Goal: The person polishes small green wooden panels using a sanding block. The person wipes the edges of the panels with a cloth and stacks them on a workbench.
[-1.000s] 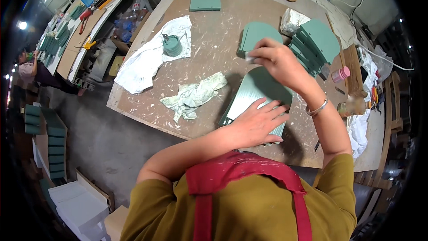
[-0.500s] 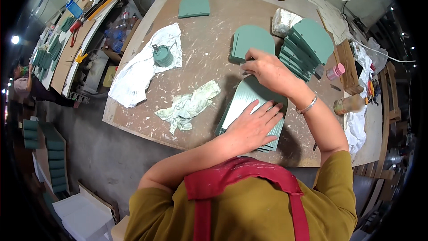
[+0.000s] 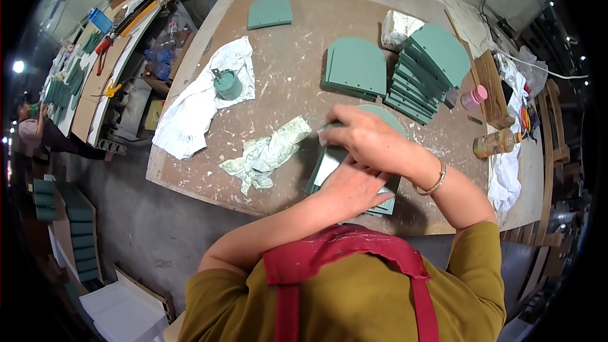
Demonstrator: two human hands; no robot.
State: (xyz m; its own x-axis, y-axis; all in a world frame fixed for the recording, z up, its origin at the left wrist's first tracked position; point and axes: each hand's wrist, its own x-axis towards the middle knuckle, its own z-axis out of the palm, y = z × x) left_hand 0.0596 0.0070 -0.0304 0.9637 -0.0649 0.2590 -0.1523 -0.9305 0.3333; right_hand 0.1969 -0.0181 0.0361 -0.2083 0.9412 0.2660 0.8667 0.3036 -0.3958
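Observation:
In front of me lies a pile of green round-topped panels [image 3: 385, 116], with a pale patch on the top one. My left hand [image 3: 350, 190] rests flat on the pile, thumb stretched out, its fingertips hidden behind the right hand. Across it reaches my right hand [image 3: 366, 138], wearing a bracelet at the wrist. The right fingers are curled at the pile's upper left edge, closed around something small and greyish that I cannot make out. To the left, a crumpled, green-stained cloth [image 3: 266, 157] lies near the pile.
Farther off is another panel stack [image 3: 356, 66], beside a fanned pile [image 3: 415, 88] and a wrapped white block [image 3: 400, 30]. A green pot [image 3: 228, 85] sits on a white cloth [image 3: 183, 126]. A pink-capped bottle [image 3: 474, 97] and a jar [image 3: 494, 144] stand right. Someone works far left.
My right hand has moved left and nearer, from the pile's far edge to its upper left edge, now covering the left fingertips. My left hand has stayed on the pile.

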